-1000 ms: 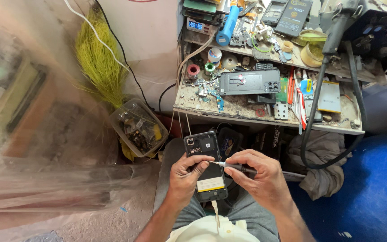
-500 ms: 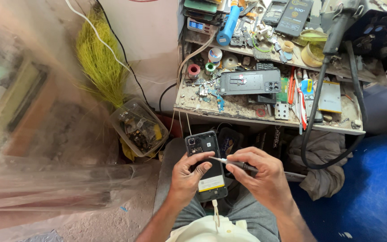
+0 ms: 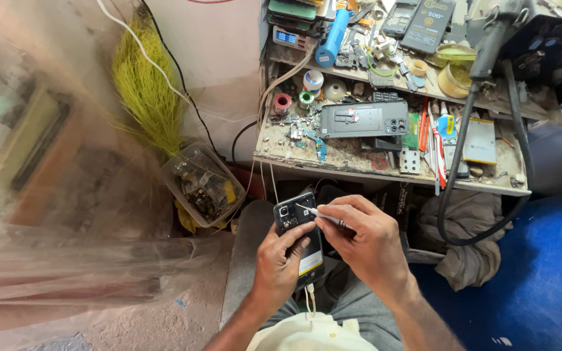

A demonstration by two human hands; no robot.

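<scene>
The left hand [image 3: 280, 260] wraps its fingers around an opened phone [image 3: 299, 235]; the right hand [image 3: 365, 242] pinches a thin screwdriver [image 3: 323, 215], tip touching the phone's upper part beyond the fingertips

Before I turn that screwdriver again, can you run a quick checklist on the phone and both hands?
1. Left hand grips the opened phone: ok, fingers wrap its lower half.
2. Right hand holds the screwdriver: ok, pinched near the handle.
3. Tip on the phone's upper part, by the camera: ok; whether it sits in a screw head: cannot tell.
4. Phone steady over the lap: ok, held tilted, clear of the bench.
5. Loose screws safe: cannot tell, too small to see.
6. Cable below the phone clear of the tool: ok.
</scene>
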